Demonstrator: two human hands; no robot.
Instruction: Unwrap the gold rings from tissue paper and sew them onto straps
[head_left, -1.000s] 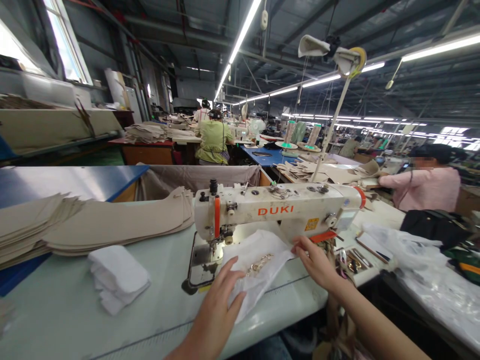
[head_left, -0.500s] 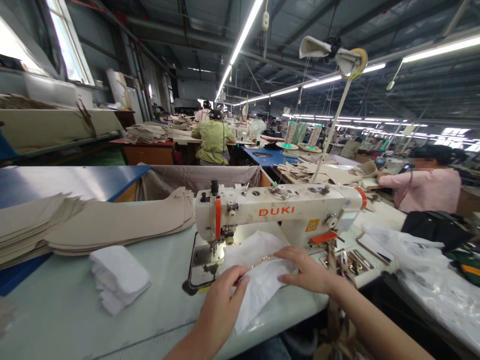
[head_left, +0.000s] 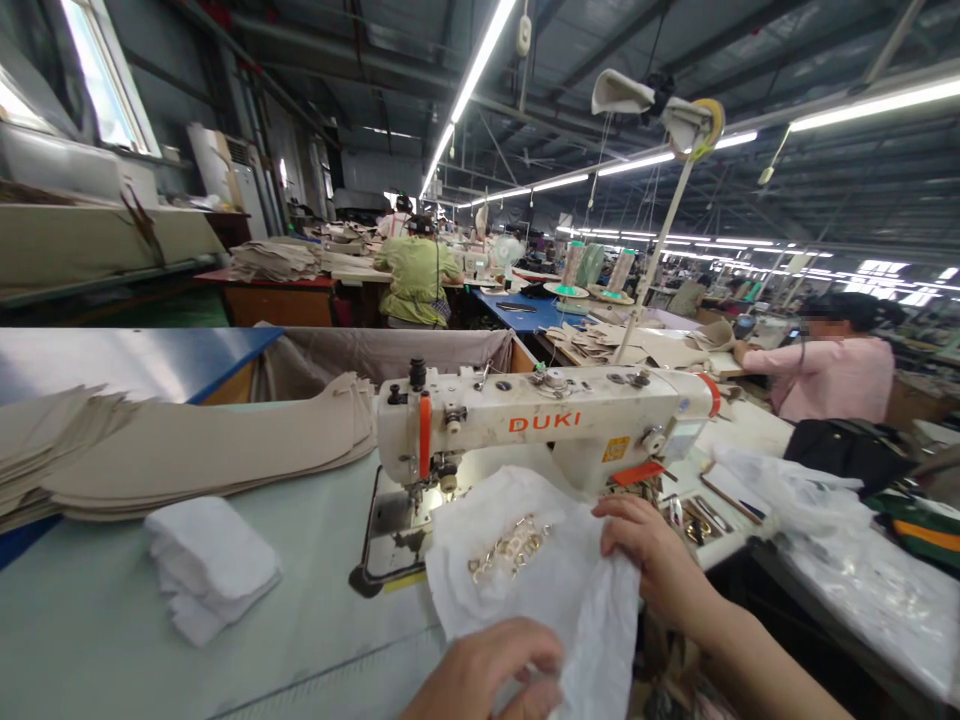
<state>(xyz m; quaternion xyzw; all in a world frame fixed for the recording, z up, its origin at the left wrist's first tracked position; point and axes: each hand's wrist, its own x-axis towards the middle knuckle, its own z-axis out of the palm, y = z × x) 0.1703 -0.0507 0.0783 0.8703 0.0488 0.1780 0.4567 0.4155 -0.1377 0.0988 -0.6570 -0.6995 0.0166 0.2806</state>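
Grasps the right edge of a white sheet [head_left: 577, 605] with the right hand [head_left: 652, 550], bending the fingers over the rim and hiding the thumb. Holds the left hand [head_left: 487, 670] curled over the near part, blurred, cut off by the bottom border and covering some of the sheet; cannot tell whether pinching the material or merely resting against it. Just beyond, on the middle of the sheet: a cluster of gold-coloured metal pieces [head_left: 514, 548], too small to tell whether linked or loose. Farther out, on the pale surface [head_left: 322, 590], just behind the sheet: a white sewing machine [head_left: 480, 430] marked DUKI, with the needle hard to make out. To the left: a folded white cloth [head_left: 217, 560], then stacked beige pieces [head_left: 210, 445], cut off by the left border. Past the right hand: a crumpled plastic bag [head_left: 847, 550], with contents unclear. In the background: a person in pink [head_left: 840, 370], partly hidden, and another in green [head_left: 416, 275], with both hands out of sight.
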